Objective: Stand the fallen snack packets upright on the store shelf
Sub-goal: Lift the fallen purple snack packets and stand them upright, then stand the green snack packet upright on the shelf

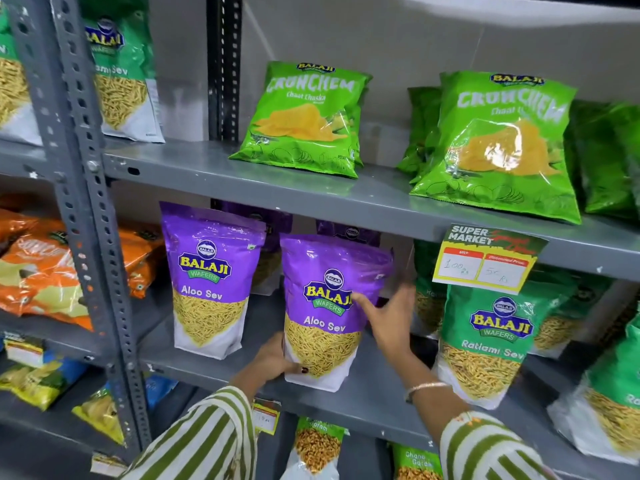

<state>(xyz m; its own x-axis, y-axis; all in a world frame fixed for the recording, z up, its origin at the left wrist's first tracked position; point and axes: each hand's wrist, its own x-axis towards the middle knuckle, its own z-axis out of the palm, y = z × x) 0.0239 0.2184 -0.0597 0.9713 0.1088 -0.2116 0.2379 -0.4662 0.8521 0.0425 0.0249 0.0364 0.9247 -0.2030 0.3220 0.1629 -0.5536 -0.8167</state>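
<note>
A purple Aloo Sev packet [329,271] stands upright on the middle grey shelf [374,393]. My left hand [273,358] grips its lower left corner, thumb across the front. My right hand [388,320] rests on the packet's right side with fingers spread. A second purple Aloo Sev packet [207,278] stands upright to the left, with more purple packets behind both. On the shelf above, two green Crunchem packets [304,119] [498,147] lean back against others.
Green Ratlami Sev packets [485,341] stand right of my hands, under a price tag [485,258] on the shelf edge. Orange packets [41,271] lie piled on the left rack beyond a perforated upright [86,202]. Lower shelves hold more packets.
</note>
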